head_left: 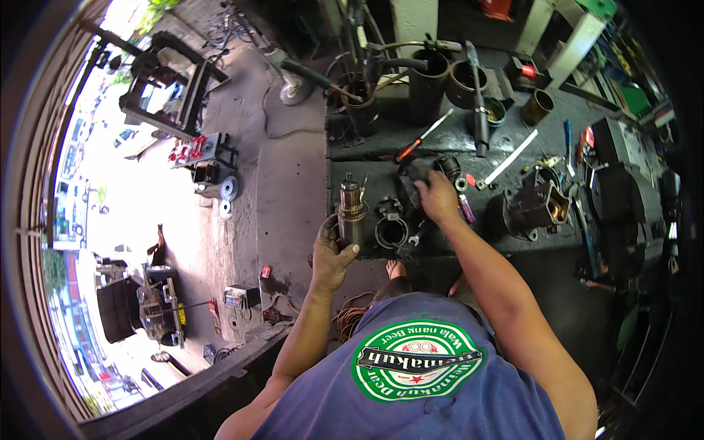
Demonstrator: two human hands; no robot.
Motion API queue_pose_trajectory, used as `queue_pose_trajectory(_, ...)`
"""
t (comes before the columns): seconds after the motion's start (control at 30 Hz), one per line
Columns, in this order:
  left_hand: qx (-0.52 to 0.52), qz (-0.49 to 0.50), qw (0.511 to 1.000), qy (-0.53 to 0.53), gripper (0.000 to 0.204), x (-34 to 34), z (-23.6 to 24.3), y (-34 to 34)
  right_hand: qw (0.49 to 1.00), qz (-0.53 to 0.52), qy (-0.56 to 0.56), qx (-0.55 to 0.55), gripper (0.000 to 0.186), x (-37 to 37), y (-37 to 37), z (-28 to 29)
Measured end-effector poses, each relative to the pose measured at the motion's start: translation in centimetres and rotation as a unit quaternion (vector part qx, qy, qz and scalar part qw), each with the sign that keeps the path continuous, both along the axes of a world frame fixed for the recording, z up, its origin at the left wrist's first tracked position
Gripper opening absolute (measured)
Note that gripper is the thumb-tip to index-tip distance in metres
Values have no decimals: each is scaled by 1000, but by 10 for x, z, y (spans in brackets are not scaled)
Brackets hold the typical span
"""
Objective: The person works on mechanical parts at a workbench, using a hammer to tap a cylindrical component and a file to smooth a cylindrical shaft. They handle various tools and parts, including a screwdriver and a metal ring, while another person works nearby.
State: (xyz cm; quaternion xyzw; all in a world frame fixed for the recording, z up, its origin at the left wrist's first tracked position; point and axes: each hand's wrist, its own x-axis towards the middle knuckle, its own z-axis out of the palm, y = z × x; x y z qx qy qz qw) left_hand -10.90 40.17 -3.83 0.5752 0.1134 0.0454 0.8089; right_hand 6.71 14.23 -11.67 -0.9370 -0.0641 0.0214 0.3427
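My left hand is wrapped round a motor armature, held upright with its shaft at the top and a copper-coloured band in the middle. My right hand grips a dark rag above the black bench; its fingertips are partly hidden. Between the hands lies a round metal ring part, probably a brush holder, with a small spanner beside it. Just beyond my right hand is a dark cylindrical part. A purple tube-like item lies close to my right wrist.
A red-handled screwdriver lies farther back. Dark cans and a long metal tool stand beyond it. A metal housing and a white strip sit on the right. Down left are a floor battery and coiled cable.
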Motion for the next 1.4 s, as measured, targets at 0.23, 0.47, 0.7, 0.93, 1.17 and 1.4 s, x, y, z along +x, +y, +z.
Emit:
queue_pose_trajectory(0.23, -155, -38, 986, 37, 73, -18, 55, -31, 653, -42, 278, 704, 50, -49, -75, 47)
queue_pose_trajectory(0.47, 202, -208, 951, 105, 65, -8, 106, -73, 790, 205, 200, 542, 65, -88, -132, 153)
queue_pose_trajectory(0.7, 507, -361, 781, 58, 64, 14, 172, -149, 916, 360, -169, -61, 49, -116, -146, 203)
queue_pose_trajectory(0.93, 640, -360, 572, -366, 43, 33, 170, -168, 771, 435, 437, 159, 33, -84, -175, 186)
queue_pose_trajectory(1.17, 328, -455, 810, 174, 63, 62, 154, -150, 949, 264, -168, -46, 30, -109, -152, 187)
queue_pose_trajectory(1.4, 658, -402, 600, -213, 54, 21, 143, -162, 776, 525, 350, 10, 43, -80, -160, 175)
